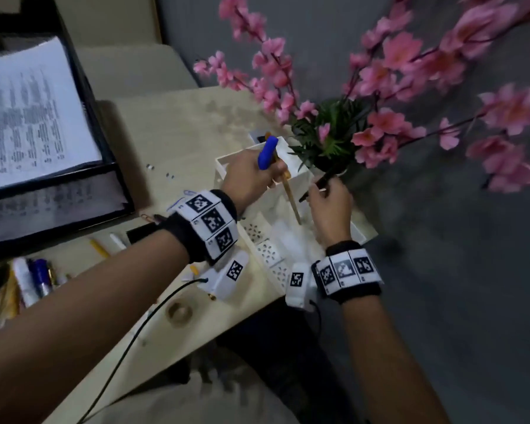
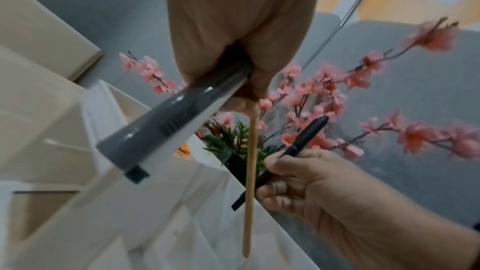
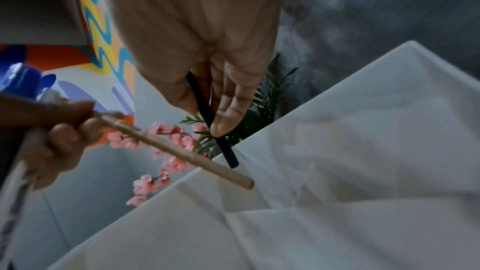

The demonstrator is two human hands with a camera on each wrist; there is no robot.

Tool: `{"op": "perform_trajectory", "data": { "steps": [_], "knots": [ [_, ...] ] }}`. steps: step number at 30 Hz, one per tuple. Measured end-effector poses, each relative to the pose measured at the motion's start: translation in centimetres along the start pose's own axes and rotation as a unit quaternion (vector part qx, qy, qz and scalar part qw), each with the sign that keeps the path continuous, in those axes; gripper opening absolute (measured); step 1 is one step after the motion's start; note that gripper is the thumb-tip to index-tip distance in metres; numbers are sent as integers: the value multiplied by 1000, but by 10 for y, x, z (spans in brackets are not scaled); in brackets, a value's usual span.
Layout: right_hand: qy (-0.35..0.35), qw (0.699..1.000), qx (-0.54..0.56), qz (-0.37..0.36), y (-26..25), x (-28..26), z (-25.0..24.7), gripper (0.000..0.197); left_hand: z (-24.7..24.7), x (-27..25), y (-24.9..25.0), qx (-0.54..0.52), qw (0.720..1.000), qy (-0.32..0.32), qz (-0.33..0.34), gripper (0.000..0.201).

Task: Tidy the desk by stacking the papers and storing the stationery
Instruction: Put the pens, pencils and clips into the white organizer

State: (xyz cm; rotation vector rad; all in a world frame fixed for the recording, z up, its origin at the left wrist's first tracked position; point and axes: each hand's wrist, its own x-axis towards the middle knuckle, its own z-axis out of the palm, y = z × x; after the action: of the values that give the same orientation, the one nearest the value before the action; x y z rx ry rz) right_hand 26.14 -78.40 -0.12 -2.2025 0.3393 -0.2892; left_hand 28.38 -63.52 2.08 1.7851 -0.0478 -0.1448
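My left hand [image 1: 270, 175] grips two things at once above the white desk organizer [image 1: 224, 166]: a blue-capped marker [image 1: 267, 152] and a wooden pencil [image 1: 292, 198]. The pencil [image 2: 250, 171] points down into a compartment, its tip near the floor. In the left wrist view the marker body [image 2: 168, 128] looks grey and white. Beside it my right hand [image 1: 322, 192] pinches a black pen [image 1: 318, 185] over the organizer's far rim. The pen [image 3: 217, 137] sits between thumb and fingers [image 3: 226, 116], its lower end just above the white compartments [image 3: 363, 151].
A black paper tray [image 1: 104, 154] holding printed sheets [image 1: 28, 117] stands at the left. Loose pens and markers [image 1: 31, 280] lie at the desk's near left, with a tape roll [image 1: 179, 312] and paper clips [image 1: 178, 203]. A pink flower plant [image 1: 334, 133] crowds the organizer's far side.
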Motion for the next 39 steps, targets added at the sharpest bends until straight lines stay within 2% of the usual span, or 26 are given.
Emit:
{"op": "perform_trajectory", "data": {
  "steps": [2, 8, 12, 15, 18, 21, 23, 25, 27, 32, 37, 39],
  "knots": [
    [1, 999, -36, -4, 6, 10, -5, 18, 21, 15, 6, 48, 999, 2, 9, 31],
    [-78, 992, -98, 36, 28, 22, -2, 21, 65, 38, -2, 168, 985, -42, -4, 20],
    [5, 1000, 18, 8, 18, 25, -19, 17, 75, 42, -18, 216, 975, -53, -14, 24],
    [-25, 994, 107, 13, 3, 27, -21, 19, 79, 42, -24, 241, 967, -80, 8, 20],
    [-36, 996, 86, 8, -5, 30, -17, 11, 83, 40, -25, 253, 963, -90, 27, 24],
    [13, 996, 93, 0, -11, 36, -24, 7, 83, 39, -27, 220, 970, -95, 31, 46],
    [77, 990, 114, -27, -19, 43, -40, 8, 81, 39, -28, 146, 986, -82, 17, 57],
    [136, 984, 92, -72, -29, 48, -60, 6, 79, 40, -30, 88, 995, -47, 7, 45],
    [153, 980, 50, -116, -35, 50, -69, 6, 77, 41, -28, 77, 997, -11, 4, 25],
    [66, 987, -40, -138, -18, 50, -38, 2, 82, 51, -14, 82, 995, 48, 43, 39],
    [-11, 989, -98, -113, 5, 54, -12, 4, 78, 66, -25, 182, 981, 54, 49, 29],
    [-30, 989, -108, -98, 9, 54, -7, 6, 73, 64, -21, 195, 975, 82, 60, 26]
  ]
}}
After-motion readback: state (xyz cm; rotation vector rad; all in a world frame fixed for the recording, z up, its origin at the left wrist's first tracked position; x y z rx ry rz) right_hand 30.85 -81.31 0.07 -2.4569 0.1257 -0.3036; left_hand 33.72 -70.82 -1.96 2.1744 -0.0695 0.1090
